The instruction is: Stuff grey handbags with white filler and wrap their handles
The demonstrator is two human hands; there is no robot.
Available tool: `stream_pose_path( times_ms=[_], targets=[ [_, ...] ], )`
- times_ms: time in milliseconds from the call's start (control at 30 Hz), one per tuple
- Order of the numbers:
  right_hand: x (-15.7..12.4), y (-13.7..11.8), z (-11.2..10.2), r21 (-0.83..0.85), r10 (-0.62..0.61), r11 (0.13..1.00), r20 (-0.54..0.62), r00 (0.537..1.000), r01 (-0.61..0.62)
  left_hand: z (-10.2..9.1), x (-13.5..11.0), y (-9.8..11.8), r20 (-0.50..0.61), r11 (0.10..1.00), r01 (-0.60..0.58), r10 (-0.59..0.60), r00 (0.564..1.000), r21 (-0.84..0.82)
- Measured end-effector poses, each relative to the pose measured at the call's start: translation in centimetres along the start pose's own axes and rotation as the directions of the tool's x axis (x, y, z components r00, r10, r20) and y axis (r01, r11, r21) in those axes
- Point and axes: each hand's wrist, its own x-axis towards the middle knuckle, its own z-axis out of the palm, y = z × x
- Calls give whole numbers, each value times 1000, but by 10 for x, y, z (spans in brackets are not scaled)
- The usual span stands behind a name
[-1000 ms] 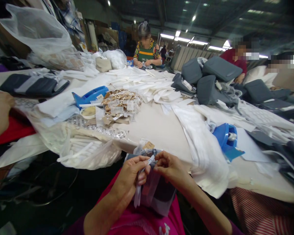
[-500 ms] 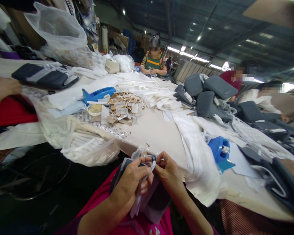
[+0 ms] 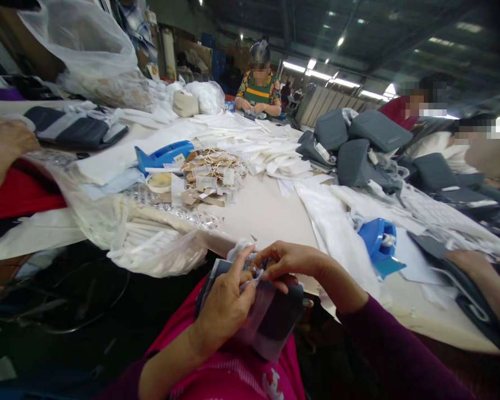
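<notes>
A dark grey bag (image 3: 280,318) lies across my lap, with a pale, see-through wrapping strip (image 3: 258,314) around it. At its upper edge, my left hand (image 3: 225,300) pinches a narrow white strip (image 3: 255,274), its index finger stretched out. My right hand (image 3: 289,260) bends over from the right, thumb and fingers closed on the same strip close to the left fingertips. The two hands nearly touch. Exactly how the strip is looped is hidden behind the fingers.
Tags with strings (image 3: 212,175) are piled by a blue tape dispenser (image 3: 164,157) and a tape roll (image 3: 159,182). White strips (image 3: 337,239) hang over the table edge. Another blue dispenser (image 3: 377,244) and grey bags (image 3: 358,155) lie right. Co-workers' arms (image 3: 481,275) reach in from both sides.
My right hand has turned over, its wrist swinging up and outward, and its fingers now reach across toward the left hand. My left index finger has straightened upward.
</notes>
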Motion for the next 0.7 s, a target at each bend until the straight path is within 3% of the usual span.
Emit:
stream_pose_path(
  times_ms=[100,233,300,367,467,567,600,633,700],
  targets=[
    [6,2,-2,75,-54,996,-36,998,57,-2,3,-3,-6,999,28,-29,1000,-44],
    [5,8,14,22,-163,984,-276,947,176,-5,8,-6,94,940,201,-182,979,-276],
    [3,15,27,-77,-259,965,-425,867,251,-6,10,-6,153,854,295,-254,955,-427],
    [2,24,40,-216,-371,929,-539,756,301,-8,11,-4,201,742,356,-294,934,-568],
    [3,37,59,-426,-527,848,-622,578,315,-12,12,-1,286,591,421,-312,906,-689],
    [5,49,71,-670,-709,697,-586,394,257,-15,14,0,360,492,472,-309,880,-732],
    [5,53,73,-749,-765,627,-539,351,216,-16,14,0,379,470,483,-303,875,-739],
    [5,56,74,-813,-811,556,-485,325,174,-16,14,0,390,456,488,-297,872,-744],
    [4,61,75,-890,-863,442,-387,326,114,-16,13,0,399,458,498,-300,867,-737]
  ],
)
